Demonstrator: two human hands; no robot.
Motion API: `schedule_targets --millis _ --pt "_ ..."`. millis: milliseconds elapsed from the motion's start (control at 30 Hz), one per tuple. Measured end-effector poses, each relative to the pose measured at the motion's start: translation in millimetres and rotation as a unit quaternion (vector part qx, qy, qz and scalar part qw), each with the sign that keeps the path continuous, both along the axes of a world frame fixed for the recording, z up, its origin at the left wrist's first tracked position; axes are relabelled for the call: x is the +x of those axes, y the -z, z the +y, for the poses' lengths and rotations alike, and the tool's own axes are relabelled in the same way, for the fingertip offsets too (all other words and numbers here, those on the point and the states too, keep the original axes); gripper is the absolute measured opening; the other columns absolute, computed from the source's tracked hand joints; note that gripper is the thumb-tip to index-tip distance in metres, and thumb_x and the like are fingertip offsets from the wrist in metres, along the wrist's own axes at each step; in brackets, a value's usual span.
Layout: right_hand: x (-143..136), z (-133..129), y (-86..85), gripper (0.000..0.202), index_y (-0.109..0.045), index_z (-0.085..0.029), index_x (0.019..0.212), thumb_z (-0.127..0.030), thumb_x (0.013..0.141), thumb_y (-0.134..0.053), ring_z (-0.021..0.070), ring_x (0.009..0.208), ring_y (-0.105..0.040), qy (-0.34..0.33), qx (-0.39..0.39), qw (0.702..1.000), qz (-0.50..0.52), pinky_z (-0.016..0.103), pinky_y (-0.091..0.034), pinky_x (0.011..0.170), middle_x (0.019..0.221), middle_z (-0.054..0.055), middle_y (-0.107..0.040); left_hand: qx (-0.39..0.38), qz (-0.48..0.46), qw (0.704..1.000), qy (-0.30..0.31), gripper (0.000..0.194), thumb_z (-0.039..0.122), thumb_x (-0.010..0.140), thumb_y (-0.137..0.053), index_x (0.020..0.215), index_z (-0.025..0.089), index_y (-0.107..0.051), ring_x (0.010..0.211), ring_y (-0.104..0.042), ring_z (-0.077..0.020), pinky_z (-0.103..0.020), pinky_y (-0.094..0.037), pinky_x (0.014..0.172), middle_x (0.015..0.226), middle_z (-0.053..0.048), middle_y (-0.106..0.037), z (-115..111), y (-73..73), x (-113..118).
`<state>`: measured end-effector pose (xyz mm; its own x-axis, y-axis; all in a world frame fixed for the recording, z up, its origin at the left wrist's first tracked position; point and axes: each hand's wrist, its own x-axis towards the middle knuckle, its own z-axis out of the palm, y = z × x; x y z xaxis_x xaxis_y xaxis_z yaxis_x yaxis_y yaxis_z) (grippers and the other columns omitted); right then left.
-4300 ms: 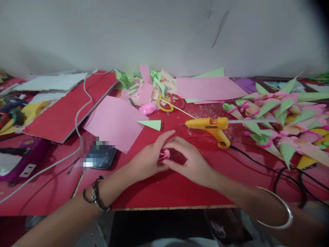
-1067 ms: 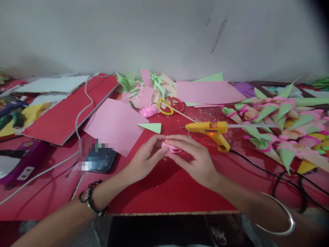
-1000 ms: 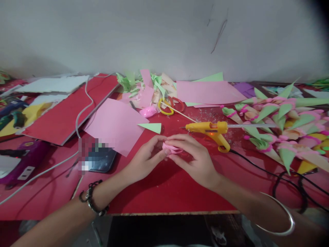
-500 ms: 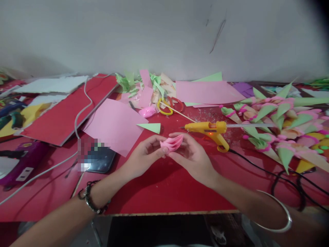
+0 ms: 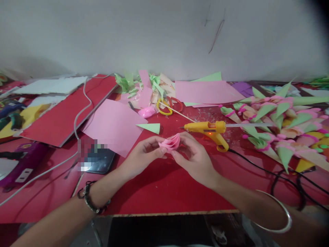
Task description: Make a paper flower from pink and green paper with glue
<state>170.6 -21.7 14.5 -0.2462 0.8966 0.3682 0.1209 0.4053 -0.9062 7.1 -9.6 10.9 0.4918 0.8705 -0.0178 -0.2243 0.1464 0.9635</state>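
Note:
Between my two hands is a small piece of folded, layered pink paper (image 5: 170,143), held above the red table. My left hand (image 5: 146,154) pinches its left end, thumb on the near side. At the right end my right hand (image 5: 193,156) grips it, with the thumb below and the fingers partly hidden behind. Just beyond the hands lies a light green paper cone (image 5: 150,128). A yellow hot glue gun (image 5: 205,127) with a clear glue stick and a lit orange light rests to the right of the cone.
Pink paper (image 5: 115,125) and a phone (image 5: 100,160) lie left. Scissors (image 5: 165,108) and paper scraps (image 5: 146,91) are at the back. Several paper cone flowers (image 5: 280,120) pile up right, near a black cord (image 5: 252,160). A white cable (image 5: 77,120) crosses a red board (image 5: 69,109).
The folded pink paper has tilted and shifted slightly left in my hands, with its layers a little more spread. Both hands keep their grip; the things on the table stay put.

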Motion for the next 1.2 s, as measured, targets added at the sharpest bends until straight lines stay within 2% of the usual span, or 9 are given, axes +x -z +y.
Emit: schedule_targets --millis 167,333,500,700,867,967,1100,1200 --pt "-0.2 0.0 0.2 0.020 -0.057 -0.021 0.093 -0.015 0.074 -0.057 0.0149 0.089 -0.052 -0.019 -0.023 0.999 0.015 0.028 -0.046 0.078 0.091 0.002 -0.051 -0.015 -0.023 1.000 -0.005 0.011 0.020 0.076 -0.061 0.087 0.019 -0.062 0.074 -0.056 -0.0067 -0.017 -0.047 0.070 0.079 0.002 -0.060 -0.4 1.9 1.5" --pt "0.5 -1.4 -2.0 0.016 -0.058 -0.020 0.092 -0.016 0.077 -0.055 0.0138 0.085 -0.053 -0.010 -0.003 1.000 -0.005 0.028 -0.044 0.079 0.087 0.002 -0.053 -0.031 -0.033 0.999 -0.005 0.011 0.022 0.076 -0.061 0.087 0.020 -0.063 0.075 -0.057 -0.0068 -0.018 -0.048 0.073 0.082 0.002 -0.062 -0.3 3.3 0.8" --pt "1.8 -0.1 1.7 0.021 -0.059 -0.021 0.095 -0.012 0.077 -0.053 0.0146 0.088 -0.053 -0.021 -0.003 1.000 -0.005 0.030 -0.045 0.081 0.089 0.002 -0.054 -0.047 -0.009 0.999 -0.001 0.019 0.031 0.078 -0.058 0.089 0.017 -0.063 0.080 -0.057 -0.0116 -0.024 -0.049 0.075 0.087 -0.002 -0.062 -1.0 0.7 -0.4" --pt "4.2 1.6 2.7 0.022 -0.060 -0.022 0.098 -0.021 0.076 -0.058 0.0170 0.096 -0.052 -0.053 -0.046 0.997 0.017 0.032 -0.045 0.085 0.098 0.004 -0.056 -0.048 0.007 0.999 -0.002 0.025 0.038 0.079 -0.054 0.092 0.018 -0.063 0.082 -0.057 -0.0129 -0.026 -0.048 0.077 0.089 -0.003 -0.063 -1.6 -0.2 1.0" --pt "5.7 1.6 2.2 0.020 -0.062 -0.022 0.094 -0.025 0.074 -0.062 0.0158 0.089 -0.055 -0.049 -0.061 0.997 0.017 0.030 -0.048 0.079 0.092 0.002 -0.057 -0.029 0.030 0.999 0.004 0.026 0.038 0.082 -0.050 0.093 0.018 -0.063 0.080 -0.057 -0.0126 -0.026 -0.046 0.077 0.086 -0.003 -0.063 -0.7 2.3 0.1" --pt "6.8 1.2 1.8 0.027 -0.060 -0.023 0.098 -0.027 0.072 -0.064 0.0160 0.086 -0.057 -0.057 -0.089 0.994 0.028 0.029 -0.050 0.073 0.094 0.003 -0.057 -0.018 0.046 0.999 0.013 0.027 0.037 0.083 -0.048 0.089 0.017 -0.064 0.074 -0.057 -0.0112 -0.023 -0.046 0.073 0.080 -0.002 -0.063 -0.6 2.8 -1.2" --pt "7.6 -0.8 -0.4 0.039 -0.055 -0.025 0.107 -0.025 0.069 -0.066 0.0168 0.087 -0.058 -0.080 -0.122 0.989 0.028 0.029 -0.051 0.072 0.100 0.004 -0.057 -0.034 0.043 0.998 0.025 0.027 0.036 0.083 -0.048 0.079 0.015 -0.064 0.066 -0.056 -0.0097 -0.022 -0.046 0.068 0.069 0.000 -0.061 -1.0 1.6 -1.6" --pt "7.1 -2.5 -1.2 0.054 -0.046 -0.030 0.117 -0.020 0.068 -0.067 0.0140 0.082 -0.058 -0.089 -0.118 0.988 0.045 0.028 -0.051 0.071 0.100 0.001 -0.055 -0.059 0.030 0.997 0.027 0.025 0.034 0.081 -0.050 0.071 0.014 -0.062 0.062 -0.056 -0.0095 -0.022 -0.046 0.066 0.064 0.001 -0.058 -1.3 -0.1 -0.9"
